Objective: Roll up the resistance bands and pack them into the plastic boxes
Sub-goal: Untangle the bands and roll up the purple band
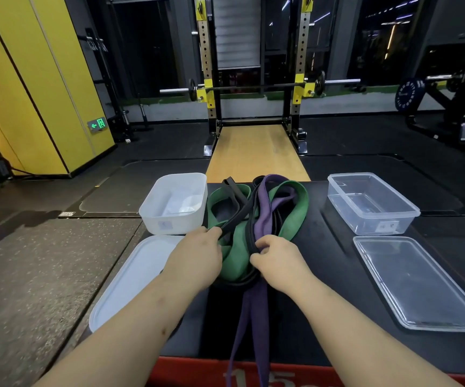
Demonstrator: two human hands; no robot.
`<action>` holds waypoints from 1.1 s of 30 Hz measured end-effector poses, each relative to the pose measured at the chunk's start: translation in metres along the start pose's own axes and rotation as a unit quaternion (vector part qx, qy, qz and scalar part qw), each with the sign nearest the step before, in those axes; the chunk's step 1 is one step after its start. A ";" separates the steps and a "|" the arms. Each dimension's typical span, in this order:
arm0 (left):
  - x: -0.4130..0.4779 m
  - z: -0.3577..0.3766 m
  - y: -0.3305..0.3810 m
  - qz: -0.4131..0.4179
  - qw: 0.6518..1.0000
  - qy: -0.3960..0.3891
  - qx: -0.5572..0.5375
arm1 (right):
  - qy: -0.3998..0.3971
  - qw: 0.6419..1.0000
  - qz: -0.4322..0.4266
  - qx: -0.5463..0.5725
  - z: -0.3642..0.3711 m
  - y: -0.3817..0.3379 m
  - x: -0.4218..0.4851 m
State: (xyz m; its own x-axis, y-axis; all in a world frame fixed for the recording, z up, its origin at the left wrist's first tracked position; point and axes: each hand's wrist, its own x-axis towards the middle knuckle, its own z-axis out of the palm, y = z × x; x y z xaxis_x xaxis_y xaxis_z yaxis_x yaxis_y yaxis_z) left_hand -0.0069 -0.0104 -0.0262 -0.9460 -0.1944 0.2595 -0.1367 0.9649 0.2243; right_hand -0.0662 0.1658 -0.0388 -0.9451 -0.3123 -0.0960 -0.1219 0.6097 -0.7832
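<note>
A tangled pile of resistance bands lies on the black padded top in front of me: a wide green band (295, 216), a purple band (265, 216) whose end hangs over the near edge, and thin black bands (239, 212). My left hand (195, 255) grips a black band at the pile's left side. My right hand (276, 258) pinches black bands at the pile's near middle. A white plastic box (174, 219) stands open to the left of the pile. To the right stands a clear plastic box (373, 216), open and empty.
The white lid (130, 280) lies in front of the white box, overhanging the platform's left edge. The clear lid (421, 283) lies in front of the clear box. Beyond the platform stand a squat rack (253, 88) with a barbell, a wooden lifting strip and a yellow wall on the left.
</note>
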 end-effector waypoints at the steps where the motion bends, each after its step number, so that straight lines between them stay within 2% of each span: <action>1: 0.000 -0.001 0.000 -0.008 1.000 -0.001 -0.003 | 0.006 1.000 -0.001 0.021 -0.002 0.001 0.000; 6: -0.001 -0.008 0.005 -0.026 0.999 -0.009 -0.025 | 0.040 0.994 -0.026 0.099 -0.017 -0.001 -0.002; 11: 0.000 -0.020 0.016 0.017 0.999 -0.022 -0.036 | 0.084 0.983 -0.056 0.155 -0.035 -0.007 -0.003; 16: -0.005 -0.026 0.032 0.073 0.996 -0.026 -0.051 | 0.087 0.971 -0.091 0.201 -0.052 -0.010 -0.007; 23: -0.017 -0.043 0.055 0.104 0.991 -0.034 -0.073 | 0.115 0.953 -0.125 0.251 -0.081 -0.016 -0.010; 29: -0.023 -0.046 0.054 0.127 0.986 -0.034 -0.101 | 0.130 0.923 -0.113 0.344 -0.098 -0.018 -0.002; 33: -0.022 -0.048 0.055 0.132 0.986 -0.032 -0.096 | 0.137 0.916 -0.097 0.364 -0.102 -0.022 0.003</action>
State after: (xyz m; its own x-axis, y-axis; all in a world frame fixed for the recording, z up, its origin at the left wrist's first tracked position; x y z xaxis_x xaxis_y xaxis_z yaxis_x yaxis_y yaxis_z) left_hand 0.0200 0.0380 0.0251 -0.9586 0.0773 0.2742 0.1698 0.9278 0.3321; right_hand -0.0974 0.2255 0.0403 -0.9797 -0.1082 0.1685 -0.1559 -0.1157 -0.9810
